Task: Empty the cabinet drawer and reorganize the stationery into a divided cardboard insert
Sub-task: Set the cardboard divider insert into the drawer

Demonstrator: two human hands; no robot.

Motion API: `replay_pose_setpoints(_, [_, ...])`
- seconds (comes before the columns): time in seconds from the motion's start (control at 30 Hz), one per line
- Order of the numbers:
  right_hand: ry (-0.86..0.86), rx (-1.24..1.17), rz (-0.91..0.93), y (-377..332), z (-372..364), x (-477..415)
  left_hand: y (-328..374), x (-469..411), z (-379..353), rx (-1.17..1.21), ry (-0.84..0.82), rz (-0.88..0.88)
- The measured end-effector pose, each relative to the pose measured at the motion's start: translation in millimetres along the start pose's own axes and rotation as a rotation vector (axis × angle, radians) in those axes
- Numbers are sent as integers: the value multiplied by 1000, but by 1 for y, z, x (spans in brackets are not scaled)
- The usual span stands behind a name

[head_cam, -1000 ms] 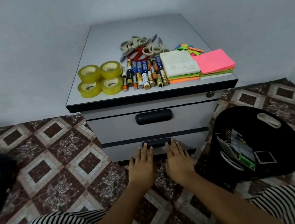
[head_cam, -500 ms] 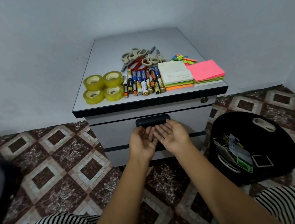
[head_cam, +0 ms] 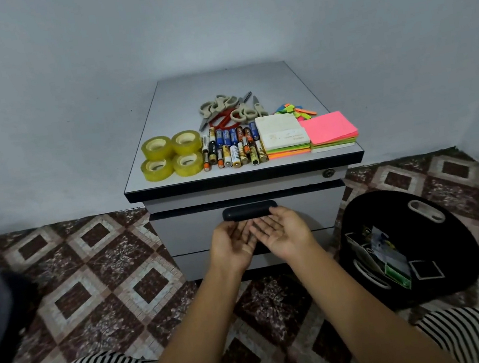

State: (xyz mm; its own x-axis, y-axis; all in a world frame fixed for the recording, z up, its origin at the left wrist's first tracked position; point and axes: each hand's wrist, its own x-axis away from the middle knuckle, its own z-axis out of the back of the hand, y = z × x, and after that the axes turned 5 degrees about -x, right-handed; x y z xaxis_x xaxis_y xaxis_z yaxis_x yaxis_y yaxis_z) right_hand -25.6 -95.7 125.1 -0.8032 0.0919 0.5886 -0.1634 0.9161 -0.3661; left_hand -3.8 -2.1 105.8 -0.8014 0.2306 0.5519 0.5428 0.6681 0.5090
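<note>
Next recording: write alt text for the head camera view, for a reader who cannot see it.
The left hand and right hand, palms up, sit just under the dark handle of a grey cabinet drawer. On top lie four tape rolls, batteries, scissors and sticky notes; a black bag stands on the floor beside it.

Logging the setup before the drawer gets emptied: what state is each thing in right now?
Upper drawer: looks closed.
Lower drawer: closed.
Left hand: open, palm up, fingertips at the drawer handle.
Right hand: open, palm up, likewise.
Tape rolls: four, lying flat.
Batteries: lying in two rows.
Scissors: piled.
Sticky note pads: stacked.
Black bag: open, papers inside.
</note>
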Motion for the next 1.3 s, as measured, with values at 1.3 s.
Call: replay_pose_setpoints(1.3, [-29,2266,1080,-16,25,-6,28,4,28,-2288,159,-1048])
